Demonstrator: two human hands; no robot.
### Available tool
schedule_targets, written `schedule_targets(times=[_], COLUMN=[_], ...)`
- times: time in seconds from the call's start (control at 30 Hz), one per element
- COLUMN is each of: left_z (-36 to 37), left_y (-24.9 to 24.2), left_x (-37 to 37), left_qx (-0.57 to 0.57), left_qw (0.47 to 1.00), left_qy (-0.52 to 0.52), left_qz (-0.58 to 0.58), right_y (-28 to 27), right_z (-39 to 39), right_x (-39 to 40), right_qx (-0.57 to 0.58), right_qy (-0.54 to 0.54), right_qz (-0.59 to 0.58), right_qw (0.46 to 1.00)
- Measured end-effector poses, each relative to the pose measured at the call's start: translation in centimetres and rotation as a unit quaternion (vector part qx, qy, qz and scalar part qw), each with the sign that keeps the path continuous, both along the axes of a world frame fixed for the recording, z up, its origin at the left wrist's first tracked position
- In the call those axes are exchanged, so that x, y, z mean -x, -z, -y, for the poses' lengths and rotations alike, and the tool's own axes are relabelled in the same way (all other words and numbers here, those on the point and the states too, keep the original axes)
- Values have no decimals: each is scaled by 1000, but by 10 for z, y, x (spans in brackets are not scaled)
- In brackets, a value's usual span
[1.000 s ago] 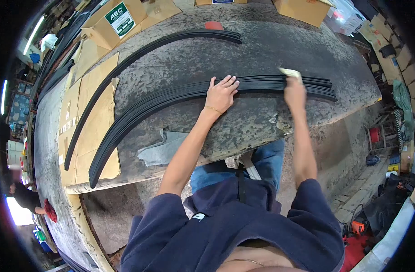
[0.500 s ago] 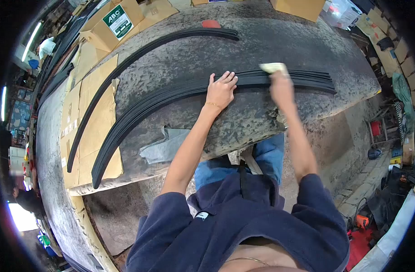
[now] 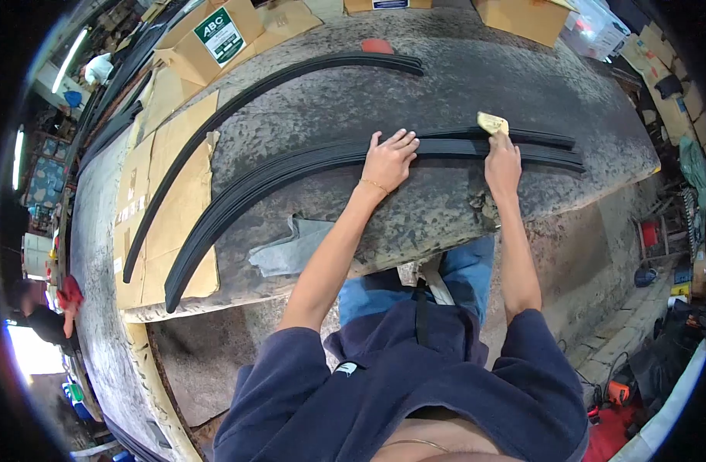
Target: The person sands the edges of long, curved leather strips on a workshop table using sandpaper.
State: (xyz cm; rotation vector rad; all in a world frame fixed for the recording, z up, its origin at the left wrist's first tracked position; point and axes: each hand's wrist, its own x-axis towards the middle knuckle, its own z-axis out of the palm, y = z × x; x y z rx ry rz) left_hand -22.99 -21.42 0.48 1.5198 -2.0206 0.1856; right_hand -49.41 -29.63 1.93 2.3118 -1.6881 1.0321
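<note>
A long curved bundle of black strips point(image 3: 268, 179) lies across the dark, worn table. My left hand point(image 3: 390, 162) rests on the bundle near its middle, fingers spread and pressing down. Farther right, my right hand point(image 3: 504, 165) is closed round a small pale yellow pad point(image 3: 492, 123), whose material I cannot make out. This pad sits at the bundle's far edge, and the fingers partly hide it. Toward the right end, the strips part into two groups with a narrow gap. Behind lies a thinner curved bundle of black strips point(image 3: 237, 105).
Flattened cardboard point(image 3: 185, 262) lies under the bundles' left ends. A grey cloth point(image 3: 291, 248) is near the front edge, and a red piece point(image 3: 377, 46) at the back. Cardboard boxes point(image 3: 522, 19) stand along the far side. Another person point(image 3: 48, 319) is at far left.
My right hand has shifted slightly right with the pad, now sharp instead of blurred. A gap has opened between strips at the right end. The view has shifted a little.
</note>
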Motion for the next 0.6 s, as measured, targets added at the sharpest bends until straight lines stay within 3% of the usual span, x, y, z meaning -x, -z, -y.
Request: schedule_targets(times=[0.1, 0.27, 0.33, 0.4, 0.47, 0.57, 0.6], left_z=[1, 3, 4, 3, 2, -2, 0], left_y=[1, 0, -3, -3, -2, -1, -1], left_x=[-1, 7, 7, 9, 7, 3, 1], left_qx=[7, 12, 12, 9, 2, -17, 4], left_qw=[1000, 999, 999, 1000, 999, 1000, 1000], left_qy=[-4, -30, -30, -29, -30, -20, -7], left_qz=[-6, -15, -13, -9, -14, -5, -16], right_y=[-24, -9, -16, 12, 21, 12, 5], right_z=[-16, -2, -7, -9, -20, -18, -8], right_x=[8, 34, 12, -32, -81, -57, -29], right_qx=[8, 124, 35, 17, 29, 4, 40], right_qy=[33, 56, -23, -68, -197, -257, -215], right_qz=[92, 67, 60, -55, -56, -41, -66], right_qw=[995, 988, 997, 996, 978, 966, 974])
